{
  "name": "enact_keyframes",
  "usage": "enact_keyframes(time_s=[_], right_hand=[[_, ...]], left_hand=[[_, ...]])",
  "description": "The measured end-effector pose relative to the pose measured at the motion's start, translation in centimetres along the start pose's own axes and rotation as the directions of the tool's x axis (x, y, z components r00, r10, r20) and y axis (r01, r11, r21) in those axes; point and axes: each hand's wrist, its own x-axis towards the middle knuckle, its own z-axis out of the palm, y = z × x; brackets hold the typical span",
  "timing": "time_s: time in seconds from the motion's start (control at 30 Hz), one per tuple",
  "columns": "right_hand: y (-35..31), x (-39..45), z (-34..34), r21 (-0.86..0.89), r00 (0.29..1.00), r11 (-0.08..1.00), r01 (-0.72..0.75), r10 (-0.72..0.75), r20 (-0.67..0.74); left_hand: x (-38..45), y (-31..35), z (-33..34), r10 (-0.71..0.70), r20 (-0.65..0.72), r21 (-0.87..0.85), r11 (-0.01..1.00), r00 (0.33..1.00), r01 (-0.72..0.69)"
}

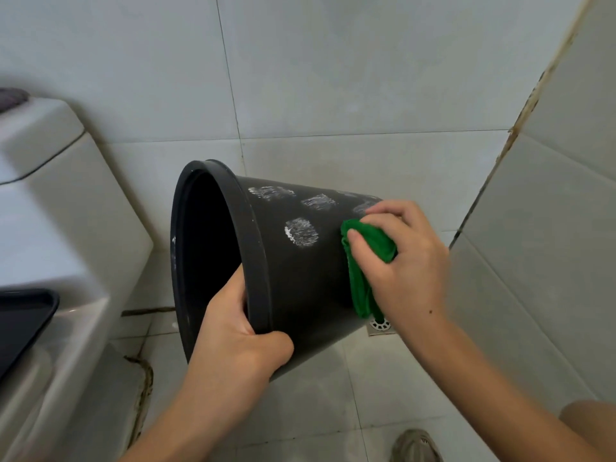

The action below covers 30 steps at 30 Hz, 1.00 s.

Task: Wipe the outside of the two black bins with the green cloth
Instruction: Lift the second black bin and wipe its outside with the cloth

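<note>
Left hand [233, 331] tips black bin [300, 261], mouth leftward.

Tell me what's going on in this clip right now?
A person is cleaning a black bin in a tiled bathroom beside a toilet. The left hand grips the bin's rim, holding it tipped on its side. The right hand presses a green cloth against the outer wall. Several white smudges still show on the bin. Only one bin is in view.
</note>
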Motion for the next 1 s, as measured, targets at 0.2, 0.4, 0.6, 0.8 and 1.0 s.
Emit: enact_keyframes(time_s=[0.2, 0.4, 0.6, 0.8, 1.0], right_hand=[[-0.2, -1.2, -0.7, -0.023, 0.983, 0.985, 0.173, -0.172, 0.058], [0.7, 0.8, -1.5, -0.108, 0.982, 0.99, -0.095, 0.11, 0.152], [0.2, 1.6, -1.4, -0.077, 0.977, 0.993, -0.089, 0.102, 0.19], [-0.7, 0.3, -1.6, -0.052, 0.977, 0.997, 0.049, -0.037, 0.209], [0.4, 1.5, -1.0, -0.129, 0.972, 0.982, -0.139, 0.16, 0.171]], left_hand=[[0.2, -0.1, -0.3, -0.026, -0.012, -0.034, 0.999, 1.0, 0.026], [-0.5, 0.0, -0.3, -0.002, 0.027, 0.004, 1.0, 1.0, 0.002], [-0.2, 0.1, -0.2, 0.006, 0.032, 0.056, 0.998, 0.999, -0.008], [0.1, -0.3, -0.5, 0.0, 0.005, 0.053, 0.999, 1.0, 0.0], [-0.2, -0.5, -0.2, 0.015, 0.048, 0.05, 0.999, 0.999, -0.018]])
